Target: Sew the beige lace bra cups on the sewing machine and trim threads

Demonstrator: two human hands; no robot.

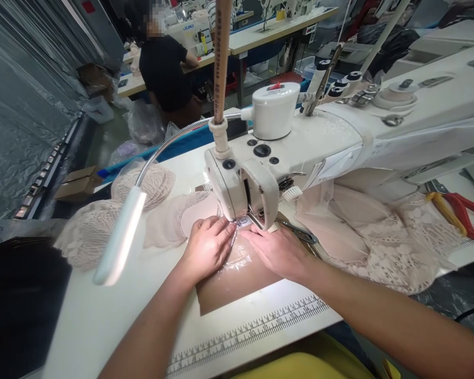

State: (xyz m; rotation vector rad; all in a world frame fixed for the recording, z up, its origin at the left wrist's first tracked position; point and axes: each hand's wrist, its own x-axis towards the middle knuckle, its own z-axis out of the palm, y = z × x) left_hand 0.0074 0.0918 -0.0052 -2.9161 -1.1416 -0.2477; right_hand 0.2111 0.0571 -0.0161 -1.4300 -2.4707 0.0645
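A white sewing machine (243,184) stands over a pale beige lace-trimmed bra piece (199,213), part of which runs under the needle area. My left hand (211,245) is closed on the piece's edge just left of the presser foot, fingers bent and close together. To the right of the foot, my right hand (274,250) has its fingertips pressed together at the same fabric. Its thumb and the exact grip are partly hidden. Both hands rest over a brown sheet (229,295) with clear tape on it. Metal thread snips (300,231) lie beside my right hand.
Beige lace pieces (142,184) are piled at left, behind a lit lamp (120,239). More beige bra pieces (351,226) lie at right near red-handled scissors (468,216). A ruler strip (256,331) runs along the table's front edge. Another person (164,68) sits farther back.
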